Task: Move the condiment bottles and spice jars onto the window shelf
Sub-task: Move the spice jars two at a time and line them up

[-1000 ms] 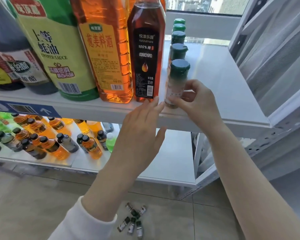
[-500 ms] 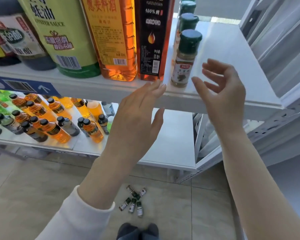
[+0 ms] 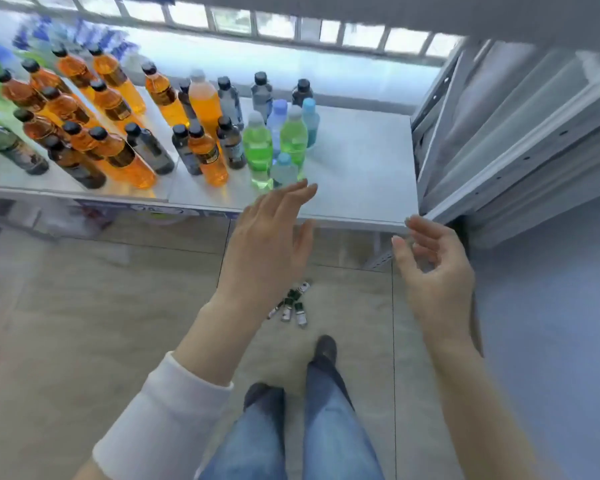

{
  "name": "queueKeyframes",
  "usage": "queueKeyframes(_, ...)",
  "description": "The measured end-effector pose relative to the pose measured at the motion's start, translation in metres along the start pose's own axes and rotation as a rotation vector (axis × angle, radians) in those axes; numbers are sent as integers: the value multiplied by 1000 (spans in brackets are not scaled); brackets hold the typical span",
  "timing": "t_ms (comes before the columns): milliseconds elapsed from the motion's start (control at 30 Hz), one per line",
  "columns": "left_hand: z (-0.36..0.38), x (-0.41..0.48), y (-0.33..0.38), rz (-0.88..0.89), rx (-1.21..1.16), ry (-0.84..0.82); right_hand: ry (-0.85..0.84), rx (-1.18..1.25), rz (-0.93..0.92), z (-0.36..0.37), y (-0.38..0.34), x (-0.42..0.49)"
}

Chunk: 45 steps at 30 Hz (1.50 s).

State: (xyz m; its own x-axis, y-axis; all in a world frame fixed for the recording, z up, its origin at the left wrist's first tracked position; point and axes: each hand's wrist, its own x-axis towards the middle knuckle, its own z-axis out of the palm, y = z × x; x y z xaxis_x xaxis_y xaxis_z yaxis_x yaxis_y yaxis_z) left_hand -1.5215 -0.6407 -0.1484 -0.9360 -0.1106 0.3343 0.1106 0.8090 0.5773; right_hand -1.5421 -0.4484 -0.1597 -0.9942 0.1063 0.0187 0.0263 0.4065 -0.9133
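Several small spice jars (image 3: 291, 304) with dark caps lie in a cluster on the tiled floor, just beyond my feet. My left hand (image 3: 267, 244) hovers above them, empty, fingers spread, in front of the lower shelf's edge. My right hand (image 3: 433, 268) is also empty, fingers loosely curled and apart, near the shelf's right front corner. The upper shelf with the condiment bottles and the placed jars is out of view.
The low white shelf (image 3: 361, 168) holds several orange, dark, green and blue drink bottles (image 3: 201, 143) on its left and middle. A white metal rack frame (image 3: 499, 150) stands at right. My legs in jeans (image 3: 309, 427) are below.
The view has dropped from the upper shelf to the floor. My right hand let go of the green-capped spice jar on the upper shelf, and both hands have lowered.
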Motion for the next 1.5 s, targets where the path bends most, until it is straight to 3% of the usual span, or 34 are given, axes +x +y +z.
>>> queueKeyframes(200,23,-99,-63,-214,-75,-121,-152,-11,255,50,68,-72)
queueKeyframes(333,53,-136,-84,-479,-226,-252,-221,-7,401,62,115,-84)
queueKeyframes(500,145,-179,-145,-773,-365,-424,-350,-95,503,96,223,-82)
queueKeyframes(633,246,-218,-220,-889,-368,-504,-413,-179,512,138,328,-74)
queueKeyframes(833,400,-265,-334,-934,-290,-625,-434,-224,577,217,507,-57)
queueKeyframes(1067,547,-305,-430,-821,-87,-855,-525,-463,467,302,680,-43)
queueKeyframes(1333,630,-322,-469,-757,-88,-603,-528,-671,380,361,759,-28)
queueKeyframes(1500,640,-315,-471,-734,-34,-563,-505,-660,374,366,774,-20)
